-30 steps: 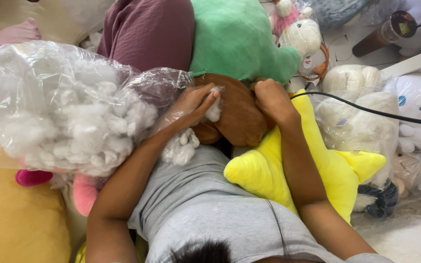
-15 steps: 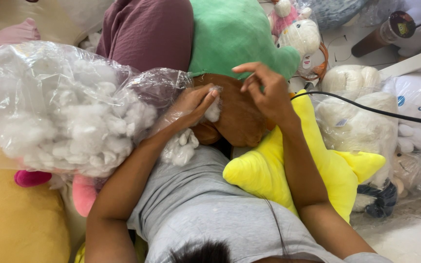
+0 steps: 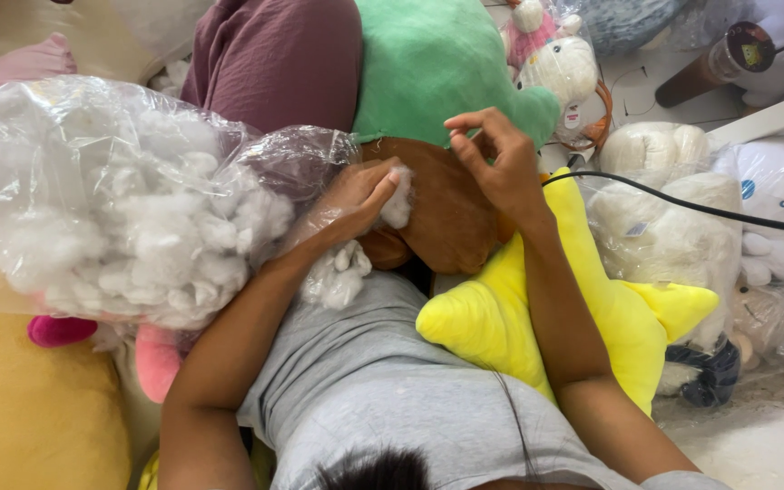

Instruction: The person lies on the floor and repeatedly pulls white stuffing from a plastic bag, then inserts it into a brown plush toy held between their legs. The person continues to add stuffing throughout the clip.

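Observation:
A brown plush toy (image 3: pixel 442 218) lies in my lap against a green plush (image 3: pixel 437 68). My left hand (image 3: pixel 356 200) presses a tuft of white stuffing (image 3: pixel 398 201) against the brown toy, fingers closed on the tuft. My right hand (image 3: pixel 492 159) is raised just above the toy, fingers curled and pinched, with nothing visible in them. A big clear plastic bag of white stuffing (image 3: pixel 111 200) rests on my left, its mouth by my left wrist. More loose stuffing (image 3: pixel 336 272) lies on my grey shirt.
A yellow star pillow (image 3: pixel 583 318) sits under my right forearm. A black cable (image 3: pixel 682 204) crosses bagged white plush toys (image 3: pixel 655 227) on the right. A maroon cushion (image 3: pixel 274 59), a yellow cushion (image 3: pixel 29 417) and pink plush parts (image 3: pixel 156 358) crowd the left.
My right hand has lifted off the brown toy and moved up, fingers now curled in the air. My left hand stays at the toy with the stuffing.

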